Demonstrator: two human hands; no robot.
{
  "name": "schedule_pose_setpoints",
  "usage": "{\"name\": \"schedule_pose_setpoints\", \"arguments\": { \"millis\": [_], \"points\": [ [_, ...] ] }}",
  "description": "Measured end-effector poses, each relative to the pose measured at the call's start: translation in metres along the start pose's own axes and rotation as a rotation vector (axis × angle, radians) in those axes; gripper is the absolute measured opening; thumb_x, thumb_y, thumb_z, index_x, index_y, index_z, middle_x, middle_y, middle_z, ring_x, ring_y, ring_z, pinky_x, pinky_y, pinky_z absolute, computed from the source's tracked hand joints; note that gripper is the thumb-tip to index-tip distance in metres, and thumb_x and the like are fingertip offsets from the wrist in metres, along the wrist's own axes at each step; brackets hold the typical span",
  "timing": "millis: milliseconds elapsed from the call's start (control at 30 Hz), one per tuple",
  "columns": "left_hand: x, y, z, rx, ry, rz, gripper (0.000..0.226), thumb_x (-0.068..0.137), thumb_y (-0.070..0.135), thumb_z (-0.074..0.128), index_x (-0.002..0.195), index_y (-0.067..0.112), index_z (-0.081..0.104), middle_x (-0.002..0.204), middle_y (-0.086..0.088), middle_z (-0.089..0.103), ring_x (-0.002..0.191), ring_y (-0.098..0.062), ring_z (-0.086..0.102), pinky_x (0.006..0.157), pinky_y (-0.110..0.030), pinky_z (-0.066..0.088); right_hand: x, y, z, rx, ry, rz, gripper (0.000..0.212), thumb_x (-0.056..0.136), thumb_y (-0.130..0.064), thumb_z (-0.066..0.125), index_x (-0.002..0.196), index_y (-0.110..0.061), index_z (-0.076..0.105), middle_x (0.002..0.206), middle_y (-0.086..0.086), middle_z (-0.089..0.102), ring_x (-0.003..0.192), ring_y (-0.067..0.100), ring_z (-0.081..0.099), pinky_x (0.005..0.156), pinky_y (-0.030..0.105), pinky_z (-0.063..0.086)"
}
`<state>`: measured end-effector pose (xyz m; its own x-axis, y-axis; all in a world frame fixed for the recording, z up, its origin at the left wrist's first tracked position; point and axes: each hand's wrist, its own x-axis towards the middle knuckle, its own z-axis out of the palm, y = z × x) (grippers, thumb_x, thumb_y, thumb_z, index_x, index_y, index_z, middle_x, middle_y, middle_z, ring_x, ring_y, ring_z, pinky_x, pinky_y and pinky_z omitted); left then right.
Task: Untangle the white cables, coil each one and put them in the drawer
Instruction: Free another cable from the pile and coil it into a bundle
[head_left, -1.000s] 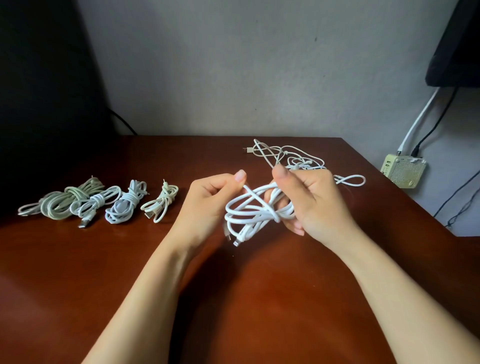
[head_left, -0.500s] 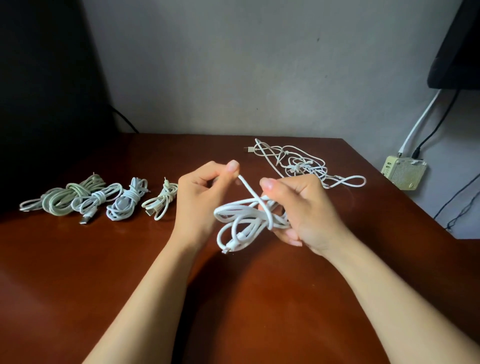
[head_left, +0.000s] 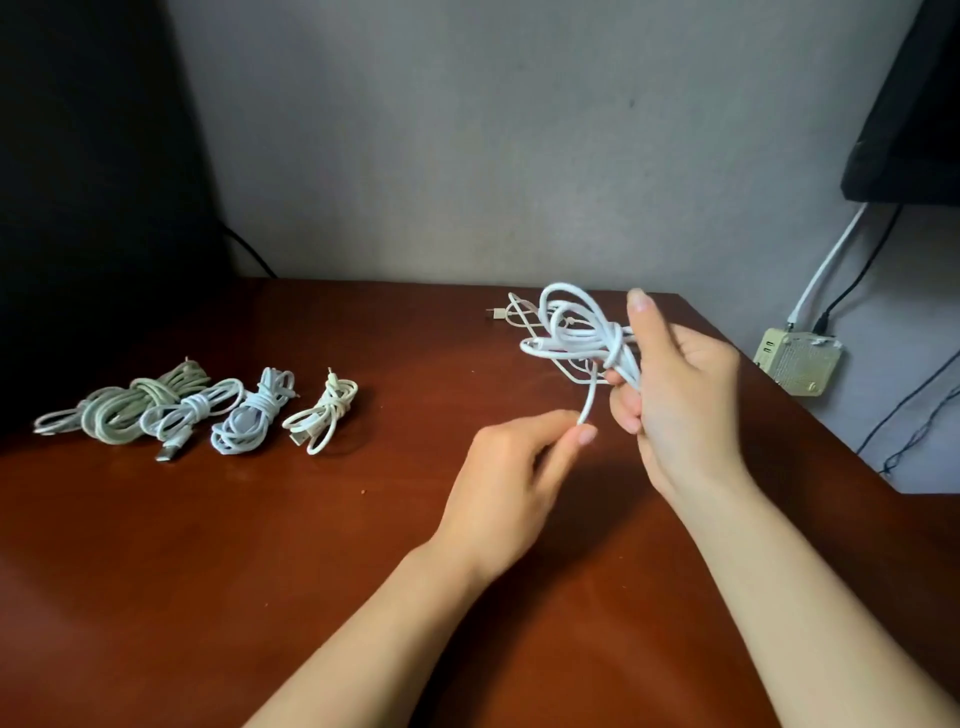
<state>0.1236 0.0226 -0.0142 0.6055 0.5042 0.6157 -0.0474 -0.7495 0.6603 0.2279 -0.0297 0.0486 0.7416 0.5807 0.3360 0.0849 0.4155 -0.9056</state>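
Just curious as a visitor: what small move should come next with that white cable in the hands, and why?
Probably pull the tail snug to tighten the wrap. The right hand grips the looped white cable, the turn around its middle looks loose, and the left hand pinches the tail just below.

Probably a home: wooden desk (head_left: 208, 571), wall charger (head_left: 797, 361).
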Motion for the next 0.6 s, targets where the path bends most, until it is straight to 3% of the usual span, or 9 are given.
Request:
{"name": "schedule_pose_setpoints", "arguments": {
  "millis": [100,233,367,467,600],
  "points": [
    [0.000,0.004,0.001,0.291,-0.056,0.038,0.034,0.097,0.038,0.040,0.070,0.018,0.040,0.059,0.003,0.039,0.059,-0.021,0.041,0.054,-0.033,0.035,0.009,0.010,-0.009,-0.278,0.056,-0.130,0.063,0.094,-0.029,0.058,0.036,-0.017,0.037,0.037,-0.005,0.033,0.030,0.011,0.026,0.038,0.020,0.021],
    [-0.001,0.002,-0.007,0.541,-0.001,0.143,0.030,0.093,0.042,0.035,0.071,0.023,0.042,0.059,0.004,0.053,0.056,-0.027,0.057,0.042,-0.032,0.044,0.018,0.015,-0.020,-0.582,0.104,-0.352,0.061,0.093,-0.032,0.056,0.043,-0.015,0.025,0.032,-0.001,0.025,0.032,0.021,0.028,0.045,0.027,0.025],
    [-0.002,0.003,-0.005,0.690,-0.026,0.201,0.036,0.091,0.041,0.036,0.067,0.021,0.054,0.053,0.004,0.054,0.046,-0.022,0.055,0.036,-0.026,0.039,0.024,0.021,-0.027,-0.772,0.135,-0.485,0.058,0.090,-0.032,0.052,0.043,-0.009,0.027,0.033,0.008,0.027,0.043,0.033,0.029,0.051,0.038,0.027],
    [-0.001,0.005,-0.004,0.786,-0.020,0.242,0.033,0.088,0.037,0.041,0.059,0.022,0.043,0.045,0.004,0.048,0.037,-0.022,0.049,0.037,-0.019,0.024,0.024,0.029,-0.026,-0.865,0.104,-0.651,0.055,0.089,-0.020,0.055,0.047,-0.021,0.018,0.044,0.002,0.008,0.056,0.020,0.016,0.055,0.033,0.010],
    [0.001,0.010,-0.010,0.833,-0.074,0.315,0.037,0.077,0.029,0.060,0.061,0.023,0.027,0.039,0.001,0.043,0.031,-0.025,0.042,0.043,-0.019,0.016,0.026,0.043,-0.026,-1.023,0.063,-0.794,0.041,0.085,-0.022,0.049,0.048,-0.019,0.031,0.043,0.000,0.017,0.047,0.020,0.015,0.052,0.028,0.007]
  ]
}}
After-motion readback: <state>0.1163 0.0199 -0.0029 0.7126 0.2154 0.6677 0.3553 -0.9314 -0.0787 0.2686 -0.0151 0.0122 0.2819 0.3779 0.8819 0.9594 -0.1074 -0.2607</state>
